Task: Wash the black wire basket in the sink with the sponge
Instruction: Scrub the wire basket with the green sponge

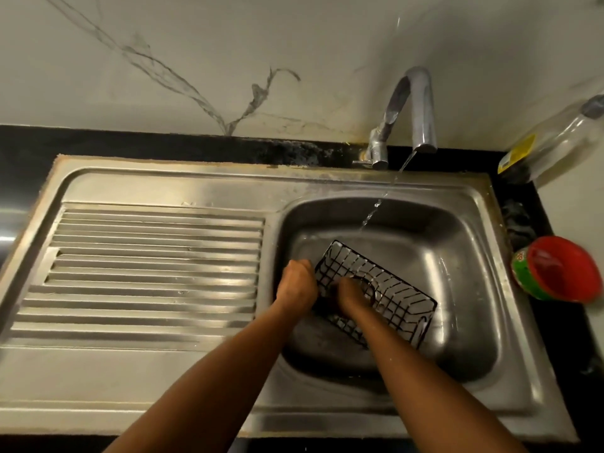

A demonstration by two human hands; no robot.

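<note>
1. Left hand (296, 282): fingers curled over the left short end of the black wire basket (392, 289), gripping its rim.
2. Right hand (351, 294): down inside the basket, fingers bent toward the wire floor. Grasp not readable; dark patch under the fingers, too unclear to call a sponge.
3. Basket: rectangular, open side up, inside the basin of the stainless steel sink (464, 256). Set diagonally, one short end at the left hand, the other toward the near right of the basin. Resting on the basin floor or held just off it: cannot tell.
4. Both forearms bare, reaching in over the sink's front rim.
5. Tap (420, 106): chrome, curved, at the back rim, running. Thin water stream (372, 214) slanting down into the basin, just behind the basket's far corner.
6. Drainboard (147, 266): ribbed, left of the basin, same steel unit.
7. Black counter (130, 142) around the sink.
8. Red-and-green tub (555, 269): on the counter right of the basin, tipped, red inside showing.
9. Clear plastic bottle (555, 138): yellow label, leaning in the back-right corner near the pale veined wall (228, 60).
</note>
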